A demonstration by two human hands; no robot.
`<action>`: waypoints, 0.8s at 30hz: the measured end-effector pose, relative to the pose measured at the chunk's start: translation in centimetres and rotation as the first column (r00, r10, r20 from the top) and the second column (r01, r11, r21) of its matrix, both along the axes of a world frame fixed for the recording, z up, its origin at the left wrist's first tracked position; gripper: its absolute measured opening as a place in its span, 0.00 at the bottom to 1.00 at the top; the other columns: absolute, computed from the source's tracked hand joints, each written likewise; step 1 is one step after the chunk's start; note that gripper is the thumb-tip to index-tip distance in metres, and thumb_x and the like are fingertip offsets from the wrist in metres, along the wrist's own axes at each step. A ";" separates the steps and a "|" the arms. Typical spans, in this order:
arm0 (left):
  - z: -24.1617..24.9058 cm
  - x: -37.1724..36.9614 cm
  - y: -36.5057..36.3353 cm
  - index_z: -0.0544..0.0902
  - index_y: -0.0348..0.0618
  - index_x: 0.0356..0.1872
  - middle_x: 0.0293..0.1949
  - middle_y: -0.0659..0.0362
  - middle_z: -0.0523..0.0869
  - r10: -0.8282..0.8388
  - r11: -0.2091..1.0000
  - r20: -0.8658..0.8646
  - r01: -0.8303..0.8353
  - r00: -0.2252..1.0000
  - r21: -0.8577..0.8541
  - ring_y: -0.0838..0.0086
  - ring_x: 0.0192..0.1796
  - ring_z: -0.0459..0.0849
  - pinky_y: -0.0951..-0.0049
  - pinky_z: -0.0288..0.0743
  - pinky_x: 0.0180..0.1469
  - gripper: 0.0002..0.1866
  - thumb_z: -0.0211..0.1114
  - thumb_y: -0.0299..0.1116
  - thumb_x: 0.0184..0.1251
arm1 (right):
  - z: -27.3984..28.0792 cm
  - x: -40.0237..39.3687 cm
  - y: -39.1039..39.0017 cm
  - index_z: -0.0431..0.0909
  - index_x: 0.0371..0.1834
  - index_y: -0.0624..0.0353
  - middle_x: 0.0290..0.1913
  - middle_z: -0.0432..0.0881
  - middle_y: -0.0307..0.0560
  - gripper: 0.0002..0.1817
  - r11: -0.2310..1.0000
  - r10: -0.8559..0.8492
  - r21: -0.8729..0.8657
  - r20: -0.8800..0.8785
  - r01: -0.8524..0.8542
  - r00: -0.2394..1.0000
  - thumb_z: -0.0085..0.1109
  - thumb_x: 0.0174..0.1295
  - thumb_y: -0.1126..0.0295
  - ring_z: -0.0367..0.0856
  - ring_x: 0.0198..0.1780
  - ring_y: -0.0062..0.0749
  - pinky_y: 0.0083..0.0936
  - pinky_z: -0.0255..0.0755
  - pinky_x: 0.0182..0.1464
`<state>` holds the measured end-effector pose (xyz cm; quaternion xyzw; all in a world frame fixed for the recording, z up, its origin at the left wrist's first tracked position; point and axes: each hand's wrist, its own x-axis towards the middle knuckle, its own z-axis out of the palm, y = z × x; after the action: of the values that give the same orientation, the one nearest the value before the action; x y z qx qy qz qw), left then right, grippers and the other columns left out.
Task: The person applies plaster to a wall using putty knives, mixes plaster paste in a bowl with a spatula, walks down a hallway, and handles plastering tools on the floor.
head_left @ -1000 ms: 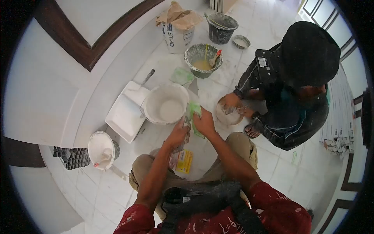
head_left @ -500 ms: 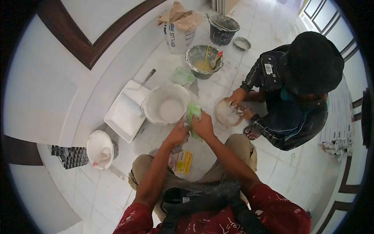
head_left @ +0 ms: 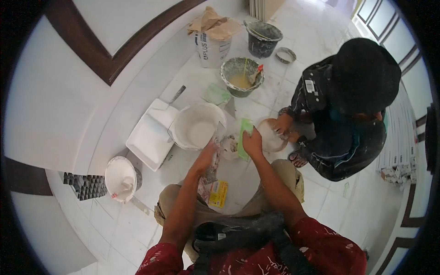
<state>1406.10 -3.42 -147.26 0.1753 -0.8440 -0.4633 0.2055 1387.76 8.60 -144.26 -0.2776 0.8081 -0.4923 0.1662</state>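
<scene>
My right hand (head_left: 252,141) grips a thin, flat, bright green sheet-like piece (head_left: 245,127), held upright. My left hand (head_left: 207,156) is closed on crinkled clear plastic (head_left: 211,172) that hangs down from it and rises toward the bucket. Between the two hands, whitish lumpy material (head_left: 230,147) shows low down, partly covered by the green piece. Just beyond my left hand stands a round white bucket (head_left: 198,127) with pale contents. A yellow packet (head_left: 218,193) lies on the floor between my legs.
Across from me a crouching person (head_left: 339,105) works at a pale round bowl (head_left: 272,142). A white paint tray (head_left: 151,135), dark buckets (head_left: 265,39) and a paper sack (head_left: 213,46) stand along the wall side. Left is another white bucket (head_left: 121,176); right, stacked boxes (head_left: 396,151).
My right hand has moved right with the green piece, away from my left hand. The clear plastic in my left hand now shows more plainly, and the lumpy material has come into view.
</scene>
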 end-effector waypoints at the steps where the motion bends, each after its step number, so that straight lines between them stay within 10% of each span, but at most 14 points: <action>1: -0.3 0.2 -0.4 0.53 0.37 0.77 0.57 0.49 0.81 0.035 0.997 -0.009 -0.035 0.999 -0.066 0.57 0.53 0.81 0.65 0.72 0.59 0.34 0.53 0.33 0.73 | -0.2 -0.3 0.1 0.74 0.57 0.66 0.47 0.82 0.66 0.19 1.000 0.023 0.002 0.013 -0.023 1.000 0.53 0.63 0.72 0.81 0.50 0.62 0.47 0.72 0.54; 4: 2.3 0.6 -0.4 0.52 0.31 0.76 0.63 0.42 0.77 0.145 0.846 0.295 -0.273 0.944 0.458 0.54 0.61 0.78 0.67 0.66 0.67 0.37 0.56 0.34 0.69 | 0.2 0.3 -0.2 0.75 0.55 0.67 0.45 0.83 0.63 0.18 0.999 0.046 -0.011 0.033 -0.046 0.998 0.50 0.64 0.73 0.82 0.48 0.56 0.40 0.73 0.53; 9: 5.5 0.3 0.7 0.65 0.31 0.71 0.57 0.40 0.82 0.266 0.935 0.332 -0.326 0.905 0.138 0.56 0.58 0.81 0.69 0.70 0.62 0.36 0.64 0.35 0.62 | 0.6 1.0 0.3 0.74 0.58 0.64 0.51 0.80 0.62 0.19 0.985 0.145 -0.067 -0.203 -0.162 0.968 0.51 0.64 0.73 0.79 0.54 0.55 0.40 0.71 0.57; 15: 6.3 -1.0 1.6 0.74 0.35 0.64 0.51 0.51 0.85 0.171 0.778 0.231 -0.275 0.958 0.565 0.67 0.47 0.84 0.71 0.76 0.52 0.28 0.65 0.30 0.62 | 1.9 5.0 0.7 0.73 0.60 0.62 0.54 0.77 0.61 0.24 0.886 0.460 0.161 -0.424 -0.434 0.780 0.53 0.58 0.78 0.73 0.59 0.58 0.46 0.69 0.61; 21: 3.7 -2.1 2.8 0.73 0.42 0.66 0.39 0.60 0.83 0.113 0.546 0.196 -0.226 0.974 0.807 0.78 0.36 0.78 0.74 0.75 0.35 0.27 0.62 0.27 0.64 | 1.1 5.5 0.2 0.72 0.61 0.64 0.55 0.77 0.60 0.24 0.942 0.334 0.142 -0.429 -0.303 0.839 0.54 0.57 0.76 0.75 0.58 0.57 0.43 0.70 0.62; 24: 4.2 -1.5 3.9 0.71 0.42 0.68 0.36 0.61 0.80 0.015 0.656 0.273 -0.215 0.962 0.724 0.80 0.32 0.75 0.74 0.73 0.30 0.28 0.61 0.27 0.65 | 1.0 3.2 0.2 0.72 0.61 0.66 0.55 0.78 0.61 0.25 0.938 0.343 0.165 -0.322 -0.304 0.883 0.55 0.56 0.77 0.74 0.59 0.58 0.43 0.70 0.62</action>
<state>1404.64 0.52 -143.02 0.3528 -0.5851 -0.7291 0.0397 1390.92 8.76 -143.29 -0.4812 0.7925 -0.3562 0.1166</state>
